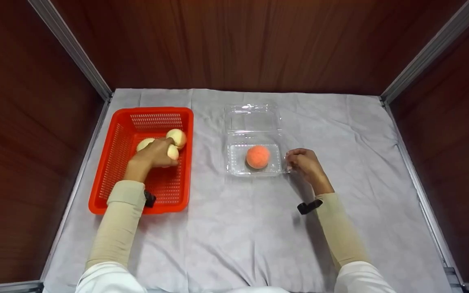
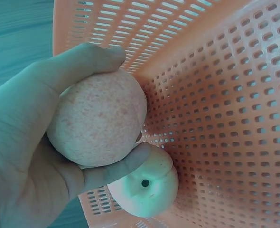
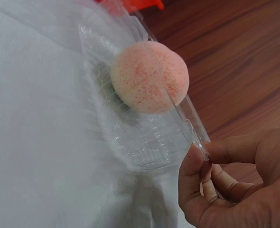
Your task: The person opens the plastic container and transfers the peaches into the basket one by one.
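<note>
Inside a red plastic basket (image 1: 189, 175), my left hand (image 1: 153, 155) grips a peach (image 2: 98, 118), thumb on one side and fingers curled round the other. Another peach (image 1: 176, 137), with a dark hole at its stem end, lies just beyond that hand. A further pale peach (image 1: 145, 144) shows partly behind the hand. To the right, a clear plastic clamshell box (image 1: 234, 162) stands with its lid folded back. One orange-pink peach (image 1: 257, 157) sits in its base. My right hand (image 1: 305, 164) pinches the box's right rim between thumb and finger, plainly seen in the right wrist view.
Grey cloth (image 1: 226, 228) covers the table. Dark wood-grain panels (image 1: 250, 44) with metal edge strips enclose the back and both sides. The basket's perforated walls rise around the left hand. The box's raised lid (image 1: 253, 120) lies toward the back panel.
</note>
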`<state>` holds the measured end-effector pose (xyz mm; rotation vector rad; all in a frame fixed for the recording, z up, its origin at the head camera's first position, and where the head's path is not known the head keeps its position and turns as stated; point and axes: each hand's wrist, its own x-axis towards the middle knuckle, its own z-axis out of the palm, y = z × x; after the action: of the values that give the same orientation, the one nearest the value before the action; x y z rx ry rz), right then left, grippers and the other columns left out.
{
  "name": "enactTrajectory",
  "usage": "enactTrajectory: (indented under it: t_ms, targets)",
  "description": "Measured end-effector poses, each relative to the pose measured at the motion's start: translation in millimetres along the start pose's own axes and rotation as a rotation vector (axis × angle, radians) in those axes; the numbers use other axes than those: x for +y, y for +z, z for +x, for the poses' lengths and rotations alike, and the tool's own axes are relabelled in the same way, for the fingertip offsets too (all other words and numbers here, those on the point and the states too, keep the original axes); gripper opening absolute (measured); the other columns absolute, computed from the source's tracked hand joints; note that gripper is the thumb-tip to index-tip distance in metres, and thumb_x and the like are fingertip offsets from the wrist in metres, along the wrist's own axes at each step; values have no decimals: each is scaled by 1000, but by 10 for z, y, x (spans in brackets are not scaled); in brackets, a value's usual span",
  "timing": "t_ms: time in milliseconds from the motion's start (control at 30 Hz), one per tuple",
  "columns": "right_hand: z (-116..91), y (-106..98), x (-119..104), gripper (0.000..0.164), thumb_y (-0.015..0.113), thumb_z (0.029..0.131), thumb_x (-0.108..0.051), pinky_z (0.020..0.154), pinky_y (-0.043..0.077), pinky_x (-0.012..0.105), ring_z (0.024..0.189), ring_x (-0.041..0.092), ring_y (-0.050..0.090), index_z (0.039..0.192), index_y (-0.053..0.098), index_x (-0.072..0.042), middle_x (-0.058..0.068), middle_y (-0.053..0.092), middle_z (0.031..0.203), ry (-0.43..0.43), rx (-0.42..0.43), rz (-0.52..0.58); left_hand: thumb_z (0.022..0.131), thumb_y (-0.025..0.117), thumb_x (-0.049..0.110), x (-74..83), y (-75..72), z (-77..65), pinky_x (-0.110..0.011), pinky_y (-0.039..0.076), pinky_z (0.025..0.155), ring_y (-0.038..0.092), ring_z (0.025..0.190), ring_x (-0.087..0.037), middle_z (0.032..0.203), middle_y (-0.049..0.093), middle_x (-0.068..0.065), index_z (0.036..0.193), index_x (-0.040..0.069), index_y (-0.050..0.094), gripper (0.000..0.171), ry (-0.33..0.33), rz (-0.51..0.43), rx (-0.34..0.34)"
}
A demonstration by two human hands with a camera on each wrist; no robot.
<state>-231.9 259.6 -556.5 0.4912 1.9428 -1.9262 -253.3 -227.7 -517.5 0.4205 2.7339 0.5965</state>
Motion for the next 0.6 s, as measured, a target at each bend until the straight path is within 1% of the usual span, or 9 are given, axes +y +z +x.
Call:
enactTrajectory:
  t_ms: [167,300,433,600]
  targets:
    - [4,-2,21,22,61,98,4,64,57,27,61,12,61,118,59,12,2,65,82,-19,-2,7,84,81,20,-12,0,26,-53,53,98,62,106,-37,124,64,-24,132,-1,59,57,-4,-22,-19]
    - [10,13,51,18,62,97,3,62,55,24,62,9,60,114,61,8,-1,65,80,-42,21,7,87,81,20,-26,4,50,-57,51,106,62,118,-40,136,61,-28,145,-2,53,69,-13,-41,-29]
    - [38,18,82,14,63,96,3,62,54,23,62,9,59,110,62,6,-2,64,80,-58,35,0,89,80,21,-22,7,58,-59,47,113,59,130,-42,146,56,-30,155,-2,45,78,-35,-65,-40]
    - [41,11,93,11,63,96,4,62,54,23,62,9,59,107,64,4,-2,65,79,-55,50,1,87,80,23,-7,19,67,-59,45,115,56,133,-44,146,54,-31,158,-5,34,89,-52,-80,-39]
